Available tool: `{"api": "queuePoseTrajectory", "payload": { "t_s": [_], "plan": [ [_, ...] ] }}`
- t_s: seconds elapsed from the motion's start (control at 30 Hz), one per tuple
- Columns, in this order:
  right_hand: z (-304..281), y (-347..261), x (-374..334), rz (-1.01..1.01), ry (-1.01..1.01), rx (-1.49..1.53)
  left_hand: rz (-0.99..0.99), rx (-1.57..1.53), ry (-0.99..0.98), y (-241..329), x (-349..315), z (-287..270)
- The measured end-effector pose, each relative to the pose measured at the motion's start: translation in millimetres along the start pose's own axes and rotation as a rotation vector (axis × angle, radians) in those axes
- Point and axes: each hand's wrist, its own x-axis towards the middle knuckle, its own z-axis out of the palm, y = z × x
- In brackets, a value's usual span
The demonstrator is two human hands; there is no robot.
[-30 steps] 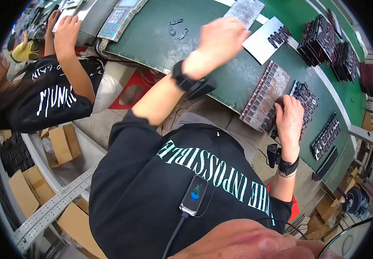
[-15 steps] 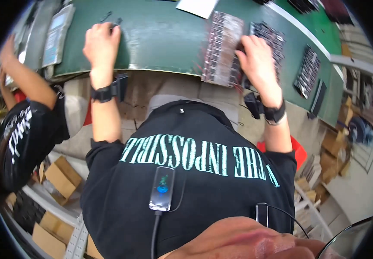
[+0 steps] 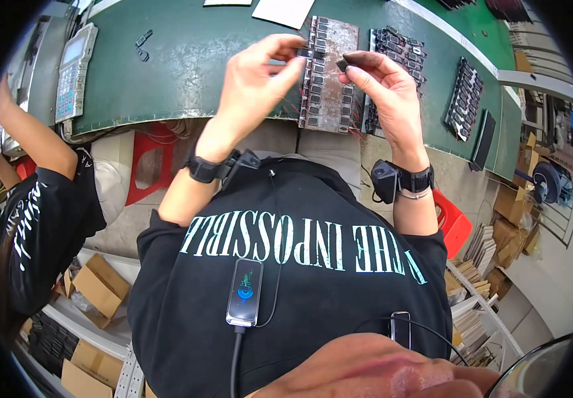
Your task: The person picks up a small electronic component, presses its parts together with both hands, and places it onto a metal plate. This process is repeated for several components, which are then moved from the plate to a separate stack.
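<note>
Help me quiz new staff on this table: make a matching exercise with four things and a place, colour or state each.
1. Right hand
2. Keypad device
3. Metal plate
4. Stool at right

A. red
B. bears rows of small dark parts
C. pinches a small dark piece
D. on the left side of the table

Pairs: 1-C, 2-D, 3-B, 4-A

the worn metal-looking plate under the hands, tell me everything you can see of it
The worn plate is a flat rectangle, metallic by its look, grey with brown rust-like stains. Small dark rectangular parts line its left edge, with more at its lower right; thin red wires show by its edges. It lies flat on the green table, long sides running away from the person. The left hand reaches its left edge, the right hand its right; contact is unclear.
</note>
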Motion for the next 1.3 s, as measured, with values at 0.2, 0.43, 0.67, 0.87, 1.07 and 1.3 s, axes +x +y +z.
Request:
{"api": "queuePoseTrajectory", "payload": {
  "t_s": [0.2,0.43,0.67,0.87,1.07,1.3],
  "plan": [
    [9,4,0,-0.071,0.037,-0.254,-0.002,-0.071,-0.078,2,0,15],
    [11,7,5,-0.110,0.036,-0.390,-0.143,-0.155,-0.151,-1,-3,17],
    [13,9,4,-0.103,0.038,-0.372,-0.182,-0.197,-0.178,-3,-4,17],
    [8,9,8,-0.172,0.036,-0.525,-0.179,-0.234,-0.210,1,-4,13],
    [-5,8,17,0.103,-0.161,-0.021,-0.220,-0.272,-0.236,2,-2,10],
    [-1,10,18,0.082,-0.179,-0.140,-0.197,-0.298,-0.218,1,-2,12]
  ]
}}
